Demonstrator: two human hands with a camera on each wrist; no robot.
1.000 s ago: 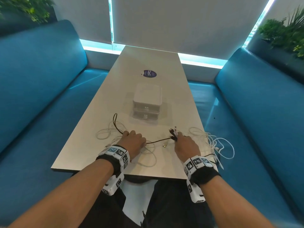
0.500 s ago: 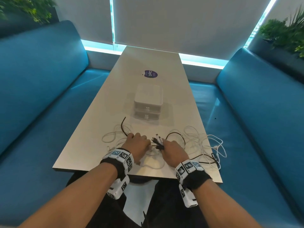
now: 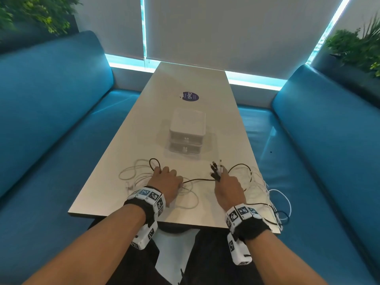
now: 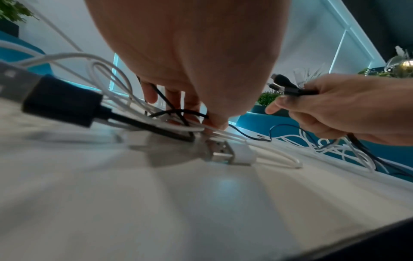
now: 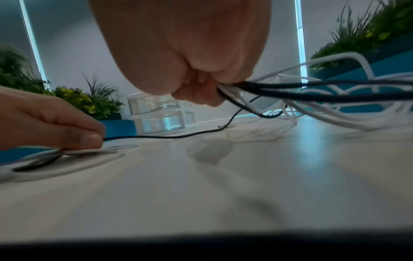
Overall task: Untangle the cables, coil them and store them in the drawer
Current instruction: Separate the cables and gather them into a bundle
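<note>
Long white table (image 3: 127, 161) with a tangle of black and white cables (image 3: 141, 175), small clear drawer box (image 3: 187, 132), and a round purple sticker (image 3: 190, 96).

Cyan window backlight, dim interior, blurred wrist views, wide-angle distortion

We sit at a long pale bench (image 3: 131, 175) between two teal padded sofas (image 3: 51, 112). Ahead of us, grey roller blinds (image 3: 226, 27) cover the windows, cyan light glowing along their edges. Green plants (image 3: 357, 46) stand behind both sofa backs.
</note>
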